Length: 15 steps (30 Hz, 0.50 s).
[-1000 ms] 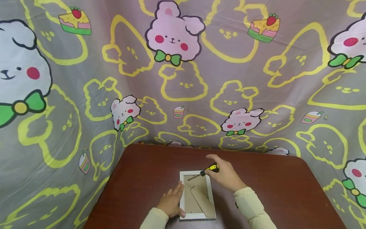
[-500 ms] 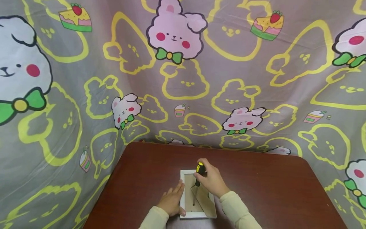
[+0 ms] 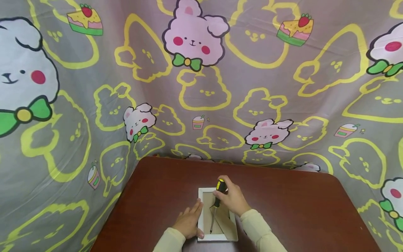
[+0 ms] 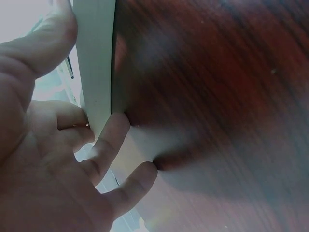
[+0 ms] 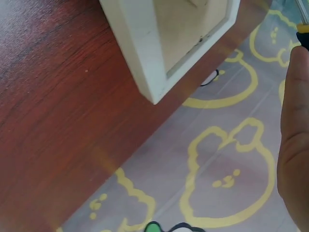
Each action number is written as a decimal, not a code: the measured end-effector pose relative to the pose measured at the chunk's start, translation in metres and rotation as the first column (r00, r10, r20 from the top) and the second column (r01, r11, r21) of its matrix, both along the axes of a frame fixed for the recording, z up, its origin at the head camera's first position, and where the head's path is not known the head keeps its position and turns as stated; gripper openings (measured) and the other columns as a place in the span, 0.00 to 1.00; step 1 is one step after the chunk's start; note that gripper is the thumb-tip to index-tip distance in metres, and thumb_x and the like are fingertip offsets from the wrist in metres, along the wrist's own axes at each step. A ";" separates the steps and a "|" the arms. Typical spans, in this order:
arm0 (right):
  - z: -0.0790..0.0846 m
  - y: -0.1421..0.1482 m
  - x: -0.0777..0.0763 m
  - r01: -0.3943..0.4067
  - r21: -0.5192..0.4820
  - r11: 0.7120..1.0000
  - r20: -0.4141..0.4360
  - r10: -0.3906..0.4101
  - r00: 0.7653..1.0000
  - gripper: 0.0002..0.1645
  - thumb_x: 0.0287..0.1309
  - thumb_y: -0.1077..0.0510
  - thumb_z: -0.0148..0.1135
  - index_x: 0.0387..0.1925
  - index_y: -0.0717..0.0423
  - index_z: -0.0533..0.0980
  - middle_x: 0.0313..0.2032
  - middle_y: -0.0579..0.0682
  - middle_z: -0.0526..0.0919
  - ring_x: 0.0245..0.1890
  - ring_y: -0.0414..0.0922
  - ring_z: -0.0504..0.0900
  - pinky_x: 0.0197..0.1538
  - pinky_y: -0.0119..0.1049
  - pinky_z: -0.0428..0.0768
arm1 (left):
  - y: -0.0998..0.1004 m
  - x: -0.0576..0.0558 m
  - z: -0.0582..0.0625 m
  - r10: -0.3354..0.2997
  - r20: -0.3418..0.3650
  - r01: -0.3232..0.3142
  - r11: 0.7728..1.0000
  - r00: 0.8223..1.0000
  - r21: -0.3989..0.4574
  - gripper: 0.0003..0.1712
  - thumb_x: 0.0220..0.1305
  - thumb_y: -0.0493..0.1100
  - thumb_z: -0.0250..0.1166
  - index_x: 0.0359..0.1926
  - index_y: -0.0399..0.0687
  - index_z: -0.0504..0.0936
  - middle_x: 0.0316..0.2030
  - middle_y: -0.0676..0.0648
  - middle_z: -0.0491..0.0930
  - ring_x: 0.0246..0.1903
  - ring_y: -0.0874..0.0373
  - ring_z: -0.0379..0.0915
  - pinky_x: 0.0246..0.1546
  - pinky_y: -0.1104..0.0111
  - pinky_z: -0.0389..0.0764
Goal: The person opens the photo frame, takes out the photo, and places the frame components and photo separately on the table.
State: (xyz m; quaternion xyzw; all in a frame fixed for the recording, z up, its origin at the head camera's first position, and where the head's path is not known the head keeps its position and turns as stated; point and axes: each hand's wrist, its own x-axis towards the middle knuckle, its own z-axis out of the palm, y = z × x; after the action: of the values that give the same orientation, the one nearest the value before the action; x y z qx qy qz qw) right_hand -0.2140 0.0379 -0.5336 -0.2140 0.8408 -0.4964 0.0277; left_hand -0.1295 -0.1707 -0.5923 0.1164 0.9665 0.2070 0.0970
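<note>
Head view: the screwdriver [image 3: 217, 202] is standing steeply, its tip now pointing by the near rail of the white frame [image 3: 218, 237], no longer slanting over the far end as one second ago.
Right hand [image 3: 233, 197]: fingers are clamping the handle, above the frame.
Left hand [image 3: 189, 220]: fingers are lying apart, touching the frame's left side.
Frame's place: it is lying on the brown table [image 3: 163, 189], between both hands.

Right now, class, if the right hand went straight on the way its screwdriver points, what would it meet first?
Most likely the backing, by the near end of the frame: the screwdriver in the right hand slants down towards it. Whether the two touch is hard to tell.
</note>
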 end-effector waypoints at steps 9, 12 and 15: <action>-0.010 0.007 -0.020 0.049 -0.013 0.999 0.205 -0.046 0.978 0.28 0.59 0.60 0.72 0.56 0.53 0.69 0.36 0.58 0.80 0.21 0.52 0.85 0.24 0.47 0.84 | 0.000 -0.002 -0.002 0.017 0.027 -0.017 1.000 0.999 0.013 0.66 0.35 0.53 0.82 0.76 0.39 0.61 0.76 0.40 0.55 0.61 0.31 0.65 0.57 0.35 0.65; -0.013 0.011 -0.025 0.052 -0.014 0.999 0.250 -0.047 0.967 0.28 0.58 0.59 0.73 0.56 0.54 0.69 0.34 0.58 0.80 0.20 0.54 0.85 0.26 0.52 0.84 | 0.000 -0.002 -0.002 0.016 0.024 -0.017 1.000 1.000 0.012 0.66 0.36 0.54 0.82 0.76 0.39 0.61 0.76 0.40 0.55 0.61 0.31 0.64 0.57 0.34 0.66; -0.015 0.014 -0.028 0.037 -0.028 0.999 0.268 -0.028 0.963 0.27 0.58 0.59 0.73 0.54 0.54 0.69 0.33 0.58 0.81 0.21 0.53 0.85 0.26 0.51 0.84 | 0.000 -0.001 -0.002 0.016 0.021 -0.016 1.000 1.000 0.015 0.66 0.36 0.53 0.82 0.76 0.39 0.61 0.76 0.40 0.54 0.62 0.30 0.64 0.57 0.34 0.65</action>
State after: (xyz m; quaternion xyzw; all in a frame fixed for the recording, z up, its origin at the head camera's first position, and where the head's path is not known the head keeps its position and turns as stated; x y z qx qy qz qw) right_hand -0.2422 0.0521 -0.5489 -0.1315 0.8246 -0.5348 0.1293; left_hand -0.1309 -0.1706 -0.5939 0.1072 0.9648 0.2161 0.1044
